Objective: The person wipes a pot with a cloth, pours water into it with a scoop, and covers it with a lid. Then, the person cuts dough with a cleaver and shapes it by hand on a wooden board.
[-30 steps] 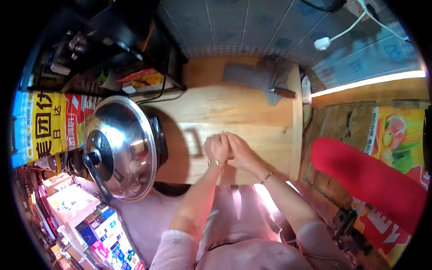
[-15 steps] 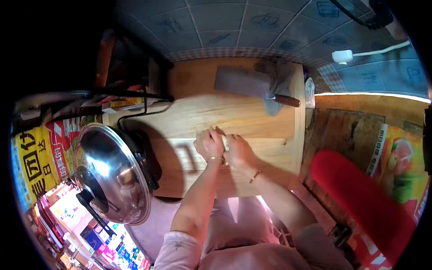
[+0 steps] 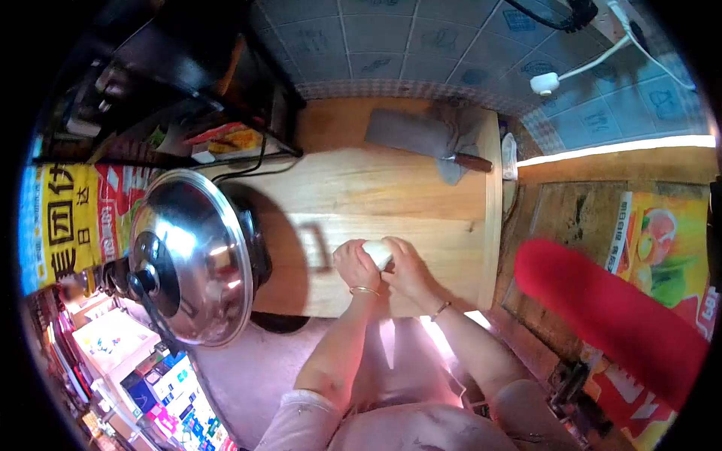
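Observation:
Near the front edge of the wooden board (image 3: 406,203), a smooth white lump of dough (image 3: 378,255) is cupped between both hands. My left hand (image 3: 353,263) curls around its left side, and the fingers of my right hand (image 3: 411,274) wrap its right side. The dough's top shows between the fingers; its underside is hidden. Toward the back of the board lies a cleaver (image 3: 406,131), its brown handle pointing right, partly over a grey cloth (image 3: 460,161).
A pan with a domed glass lid (image 3: 195,259) stands at the left. Behind it is a black rack (image 3: 278,135) with packets. At the right, a blurred red elongated object (image 3: 602,316) extends over a wooden surface. A white plug (image 3: 544,83) hangs by the tiled wall.
My hands have opened somewhat around the dough, exposing more of it as a rounded lump. The camera view has shifted slightly. Cleaver and cloth stay in place.

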Demonstrator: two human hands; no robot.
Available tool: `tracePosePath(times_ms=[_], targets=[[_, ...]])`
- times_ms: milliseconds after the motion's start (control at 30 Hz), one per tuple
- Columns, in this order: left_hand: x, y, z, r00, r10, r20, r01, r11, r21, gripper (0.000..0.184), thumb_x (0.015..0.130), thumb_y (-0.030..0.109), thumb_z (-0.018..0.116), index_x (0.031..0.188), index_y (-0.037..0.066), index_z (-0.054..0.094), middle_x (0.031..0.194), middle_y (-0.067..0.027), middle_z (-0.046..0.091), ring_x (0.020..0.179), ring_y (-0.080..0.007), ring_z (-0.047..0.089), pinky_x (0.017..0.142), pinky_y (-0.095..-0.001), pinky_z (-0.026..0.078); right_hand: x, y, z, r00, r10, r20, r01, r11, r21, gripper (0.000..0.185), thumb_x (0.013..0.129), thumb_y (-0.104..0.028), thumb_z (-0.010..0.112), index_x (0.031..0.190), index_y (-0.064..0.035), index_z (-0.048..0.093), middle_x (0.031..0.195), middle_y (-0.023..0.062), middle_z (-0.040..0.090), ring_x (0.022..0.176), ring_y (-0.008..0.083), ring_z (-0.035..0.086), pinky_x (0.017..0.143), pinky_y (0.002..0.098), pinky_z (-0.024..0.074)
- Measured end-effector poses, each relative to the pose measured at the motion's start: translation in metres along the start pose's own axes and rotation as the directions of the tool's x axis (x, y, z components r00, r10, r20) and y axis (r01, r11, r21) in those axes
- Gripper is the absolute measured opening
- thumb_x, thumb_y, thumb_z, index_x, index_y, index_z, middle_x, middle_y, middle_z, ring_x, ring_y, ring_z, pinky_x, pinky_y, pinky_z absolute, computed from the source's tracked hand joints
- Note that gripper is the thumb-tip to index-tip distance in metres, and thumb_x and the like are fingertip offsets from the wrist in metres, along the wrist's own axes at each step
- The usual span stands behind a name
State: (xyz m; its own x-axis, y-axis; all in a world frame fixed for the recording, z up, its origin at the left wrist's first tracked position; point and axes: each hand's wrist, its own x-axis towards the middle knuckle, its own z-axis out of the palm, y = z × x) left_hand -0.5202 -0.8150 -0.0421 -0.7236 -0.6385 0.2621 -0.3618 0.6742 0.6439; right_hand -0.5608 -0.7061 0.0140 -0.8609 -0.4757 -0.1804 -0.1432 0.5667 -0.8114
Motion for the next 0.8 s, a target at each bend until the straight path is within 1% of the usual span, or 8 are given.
tracePosePath(times_ms=[300, 500, 567, 600, 633, 700, 767, 800], targets=[[0.07, -0.002, 0.044, 0.987, -0.15, 0.065, 0.131, 0.965, 0.228, 0.025, 0.083, 0.021, 0.047, 0.066, 0.006, 0.059, 0.07, -0.0107, 0.058, 0.071, -0.0306, 0.053, 0.064, -0.0436, 0.04, 0.073, -0.003, 0.002, 0.996, 0.09, 0.007, -0.087, 0.976, -0.199, 0.037, 0.074, -0.013, 0.064, 0.105, 0.0016, 0.053, 0.098, 0.021, 0.058, 0.095, 0.0361, 0.054, 0.081, 0.0418, 0.0455], [0.103, 0.018, 0.043, 0.94, -0.328, 0.092, 0.29, 0.912, 0.29, 0.045, 0.09, 0.032, 0.039, 0.068, 0.001, 0.063, 0.071, -0.0164, 0.061, 0.076, -0.0352, 0.056, 0.071, -0.0456, 0.042, 0.096, 0.009, 0.016, 0.984, 0.174, -0.03, -0.176, 0.955, -0.24, 0.031, 0.077, -0.016, 0.062, 0.101, 0.0032, 0.054, 0.094, 0.0214, 0.06, 0.088, 0.0364, 0.058, 0.077, 0.0428, 0.0476], [0.097, 0.023, 0.023, 0.903, -0.408, 0.131, 0.366, 0.894, 0.26, 0.052, 0.091, 0.038, 0.034, 0.072, -0.001, 0.064, 0.074, -0.0189, 0.062, 0.079, -0.0363, 0.058, 0.075, -0.0444, 0.043, 0.107, 0.008, 0.003, 0.844, 0.401, 0.356, -0.469, 0.874, 0.125, 0.032, 0.078, -0.019, 0.061, 0.101, 0.0028, 0.054, 0.091, 0.0206, 0.061, 0.083, 0.0356, 0.06, 0.076, 0.0428, 0.0484], [0.096, 0.019, 0.018, 0.795, -0.507, 0.333, 0.493, 0.86, 0.131, 0.053, 0.092, 0.039, 0.034, 0.074, -0.001, 0.064, 0.075, -0.0196, 0.062, 0.081, -0.0366, 0.058, 0.075, -0.0441, 0.043, 0.104, -0.011, -0.013, 0.771, 0.46, 0.441, -0.496, 0.868, -0.038, 0.031, 0.079, -0.019, 0.061, 0.103, 0.0001, 0.055, 0.095, 0.0184, 0.06, 0.089, 0.0324, 0.058, 0.077, 0.0419, 0.0483], [0.092, 0.009, 0.014, 0.639, -0.55, 0.537, 0.631, 0.775, 0.043, 0.054, 0.092, 0.04, 0.033, 0.076, -0.001, 0.065, 0.077, -0.0204, 0.063, 0.082, -0.0369, 0.059, 0.076, -0.0439, 0.043, 0.096, -0.017, -0.014, 0.785, 0.443, 0.432, -0.475, 0.879, -0.038, 0.031, 0.079, -0.019, 0.061, 0.103, 0.0001, 0.055, 0.095, 0.0184, 0.06, 0.089, 0.0324, 0.058, 0.077, 0.0419, 0.0483], [0.067, -0.009, 0.012, 0.545, -0.604, 0.581, 0.716, 0.696, 0.052, 0.057, 0.091, 0.043, 0.03, 0.082, -0.001, 0.065, 0.082, -0.0214, 0.064, 0.088, -0.0373, 0.059, 0.078, -0.0441, 0.043, 0.053, -0.027, -0.012, 0.986, -0.065, 0.151, 0.132, 0.862, -0.489, 0.032, 0.08, -0.017, 0.059, 0.107, -0.0017, 0.054, 0.099, 0.0153, 0.057, 0.098, 0.0306, 0.054, 0.082, 0.0403, 0.0459], [0.06, -0.009, 0.014, 0.376, -0.727, 0.575, 0.926, 0.271, -0.263, 0.057, 0.09, 0.044, 0.031, 0.084, -0.001, 0.065, 0.087, -0.0217, 0.064, 0.09, -0.0371, 0.059, 0.08, -0.0451, 0.042, 0.022, -0.047, -0.002, 0.97, 0.036, 0.239, 0.105, 0.828, -0.551, 0.038, 0.079, -0.015, 0.059, 0.115, -0.0034, 0.051, 0.104, 0.0144, 0.053, 0.103, 0.0307, 0.05, 0.088, 0.0399, 0.0422], [0.044, -0.013, 0.01, 0.579, -0.618, 0.532, 0.8, 0.555, -0.227, 0.048, 0.089, 0.037, 0.034, 0.082, 0.001, 0.066, 0.09, -0.0208, 0.063, 0.091, -0.036, 0.058, 0.081, -0.0434, 0.042, 0.008, -0.038, 0.009, 0.981, -0.142, 0.129, 0.186, 0.867, -0.463, 0.042, 0.077, -0.012, 0.06, 0.117, -0.0029, 0.048, 0.107, 0.0152, 0.052, 0.104, 0.032, 0.049, 0.09, 0.0401, 0.0405]])
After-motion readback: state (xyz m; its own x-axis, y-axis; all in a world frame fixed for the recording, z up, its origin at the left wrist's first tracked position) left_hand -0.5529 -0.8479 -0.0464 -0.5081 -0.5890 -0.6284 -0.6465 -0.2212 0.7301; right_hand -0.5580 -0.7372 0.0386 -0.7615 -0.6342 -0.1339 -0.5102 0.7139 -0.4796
